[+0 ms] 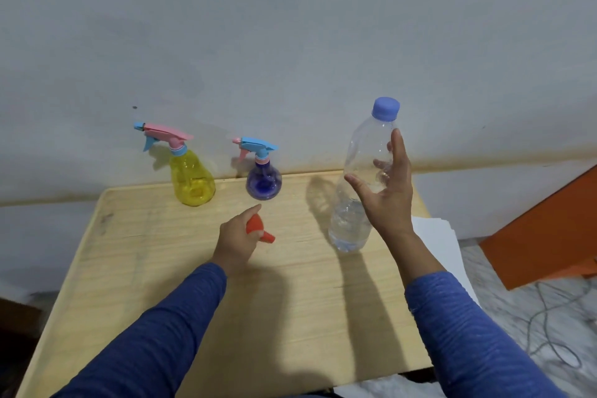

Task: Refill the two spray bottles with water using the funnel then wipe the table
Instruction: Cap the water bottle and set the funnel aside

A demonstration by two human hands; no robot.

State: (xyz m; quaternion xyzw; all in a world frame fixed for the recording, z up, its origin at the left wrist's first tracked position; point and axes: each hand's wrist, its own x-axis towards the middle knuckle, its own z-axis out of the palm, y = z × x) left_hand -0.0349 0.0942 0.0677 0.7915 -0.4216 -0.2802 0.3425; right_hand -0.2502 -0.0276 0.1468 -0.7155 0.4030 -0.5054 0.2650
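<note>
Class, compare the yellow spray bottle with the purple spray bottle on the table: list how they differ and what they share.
The yellow spray bottle is taller and has a pink trigger head; the purple spray bottle is shorter and rounder, with a blue head. Both stand upright at the table's far edge, nozzles pointing left, heads still on.

The left hand (235,241) hides most of the red funnel (258,229). The counter (129,268) runs off the bottom edge. White sheets (442,245) lie partly behind the right arm.
</note>
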